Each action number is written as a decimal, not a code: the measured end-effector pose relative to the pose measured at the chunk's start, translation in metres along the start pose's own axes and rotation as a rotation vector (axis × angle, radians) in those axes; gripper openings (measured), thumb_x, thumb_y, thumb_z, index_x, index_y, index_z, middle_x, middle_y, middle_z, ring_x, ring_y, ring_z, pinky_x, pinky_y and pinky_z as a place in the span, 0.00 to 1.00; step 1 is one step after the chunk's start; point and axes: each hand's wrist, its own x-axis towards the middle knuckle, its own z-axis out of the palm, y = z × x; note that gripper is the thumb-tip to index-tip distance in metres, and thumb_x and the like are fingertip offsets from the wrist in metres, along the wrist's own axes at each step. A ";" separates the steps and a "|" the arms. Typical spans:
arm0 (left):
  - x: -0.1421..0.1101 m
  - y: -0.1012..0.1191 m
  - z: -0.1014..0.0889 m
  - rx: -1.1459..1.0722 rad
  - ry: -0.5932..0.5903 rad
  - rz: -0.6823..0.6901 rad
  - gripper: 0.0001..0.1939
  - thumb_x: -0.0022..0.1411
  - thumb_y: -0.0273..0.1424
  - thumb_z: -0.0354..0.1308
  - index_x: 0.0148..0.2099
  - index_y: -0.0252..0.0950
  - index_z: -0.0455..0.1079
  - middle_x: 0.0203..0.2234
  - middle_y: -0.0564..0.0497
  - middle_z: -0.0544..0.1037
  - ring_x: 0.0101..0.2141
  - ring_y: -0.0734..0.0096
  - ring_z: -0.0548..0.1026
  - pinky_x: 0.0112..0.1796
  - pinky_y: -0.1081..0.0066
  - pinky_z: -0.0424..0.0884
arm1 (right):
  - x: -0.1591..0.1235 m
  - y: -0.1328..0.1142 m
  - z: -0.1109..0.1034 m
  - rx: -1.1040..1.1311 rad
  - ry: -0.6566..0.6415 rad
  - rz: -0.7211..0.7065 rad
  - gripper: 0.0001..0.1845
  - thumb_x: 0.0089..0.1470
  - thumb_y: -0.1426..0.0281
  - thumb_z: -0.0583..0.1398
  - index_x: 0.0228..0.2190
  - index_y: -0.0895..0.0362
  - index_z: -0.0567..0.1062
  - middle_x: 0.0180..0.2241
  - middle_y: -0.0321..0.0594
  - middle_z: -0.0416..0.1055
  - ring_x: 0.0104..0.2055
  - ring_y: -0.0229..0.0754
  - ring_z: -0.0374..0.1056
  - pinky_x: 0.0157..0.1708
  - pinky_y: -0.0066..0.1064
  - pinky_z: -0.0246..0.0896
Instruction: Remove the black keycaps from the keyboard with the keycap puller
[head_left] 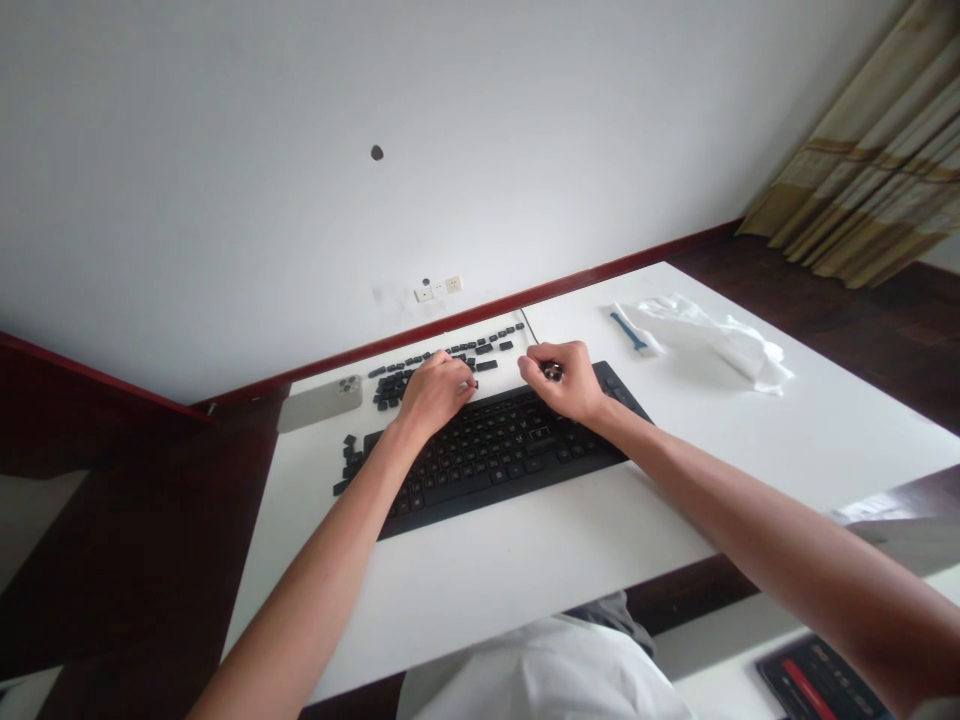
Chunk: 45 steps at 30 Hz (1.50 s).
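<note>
A black keyboard (480, 480) lies slantwise on the white table. My left hand (439, 392) is over its far left edge, fingers curled and pressed together. A small dark piece shows at those fingertips, too little to identify. Above the far right part of the keyboard, my right hand (566, 380) is closed in a fist around a black handle (553, 371) with a rounded, partly pale end. The rest of that tool is hidden by the fingers. Loose black keycaps (388, 388) lie in a cluster and rows behind the left hand.
Several more keycaps (349, 462) sit by the keyboard's left end. A phone (322, 403) lies at the table's far left edge. To the right are a blue brush-like tool (628, 331) and crumpled white plastic (720, 340). A cable (529, 325) runs toward the wall.
</note>
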 end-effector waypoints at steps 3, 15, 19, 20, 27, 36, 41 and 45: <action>0.003 -0.008 0.003 0.003 0.001 -0.004 0.03 0.67 0.30 0.66 0.37 0.40 0.79 0.39 0.51 0.83 0.44 0.58 0.72 0.45 0.61 0.71 | 0.000 -0.002 0.001 -0.001 0.011 0.003 0.19 0.59 0.70 0.57 0.18 0.56 0.59 0.19 0.31 0.53 0.24 0.33 0.49 0.28 0.31 0.48; -0.004 0.008 -0.009 -0.031 0.093 -0.077 0.04 0.70 0.33 0.63 0.42 0.41 0.79 0.42 0.51 0.83 0.44 0.59 0.73 0.47 0.60 0.71 | 0.006 -0.011 -0.007 0.134 0.123 0.114 0.19 0.58 0.68 0.58 0.19 0.55 0.59 0.20 0.32 0.53 0.25 0.36 0.50 0.29 0.33 0.48; -0.009 0.030 -0.011 -0.122 0.069 -0.017 0.05 0.70 0.28 0.62 0.45 0.41 0.79 0.43 0.52 0.84 0.47 0.60 0.75 0.52 0.58 0.72 | 0.012 -0.012 -0.012 0.294 0.195 0.155 0.14 0.56 0.69 0.58 0.21 0.54 0.62 0.21 0.33 0.58 0.27 0.38 0.53 0.29 0.33 0.51; -0.011 0.037 -0.012 -0.155 0.069 -0.011 0.06 0.70 0.27 0.62 0.45 0.41 0.79 0.43 0.52 0.84 0.47 0.60 0.76 0.52 0.57 0.72 | 0.013 -0.012 -0.012 0.333 0.193 0.166 0.14 0.57 0.69 0.58 0.21 0.54 0.63 0.21 0.33 0.58 0.26 0.38 0.53 0.29 0.33 0.51; -0.035 0.111 -0.013 -0.363 0.028 0.013 0.11 0.67 0.38 0.67 0.49 0.40 0.78 0.43 0.50 0.82 0.45 0.60 0.77 0.51 0.60 0.74 | 0.012 -0.012 -0.006 0.427 0.213 0.210 0.20 0.62 0.65 0.58 0.20 0.54 0.59 0.20 0.32 0.54 0.24 0.36 0.51 0.26 0.33 0.49; -0.047 0.135 0.013 -0.150 -0.021 -0.044 0.24 0.61 0.43 0.72 0.54 0.37 0.74 0.45 0.45 0.78 0.46 0.54 0.74 0.50 0.55 0.74 | 0.016 -0.005 -0.001 0.669 0.095 0.504 0.29 0.55 0.58 0.66 0.19 0.52 0.53 0.19 0.27 0.44 0.19 0.30 0.41 0.18 0.29 0.35; -0.047 0.136 0.016 -0.214 -0.002 -0.066 0.20 0.63 0.40 0.71 0.52 0.37 0.73 0.44 0.46 0.77 0.45 0.55 0.75 0.48 0.57 0.75 | 0.015 -0.008 0.001 0.788 -0.024 0.584 0.29 0.54 0.60 0.66 0.19 0.52 0.53 0.18 0.25 0.43 0.18 0.29 0.39 0.17 0.28 0.33; -0.046 0.134 0.021 -0.244 0.026 -0.091 0.13 0.65 0.35 0.69 0.49 0.38 0.72 0.43 0.47 0.77 0.44 0.58 0.75 0.47 0.57 0.74 | 0.012 -0.011 0.003 0.691 -0.077 0.541 0.29 0.56 0.59 0.66 0.18 0.53 0.54 0.17 0.26 0.46 0.18 0.29 0.41 0.18 0.28 0.36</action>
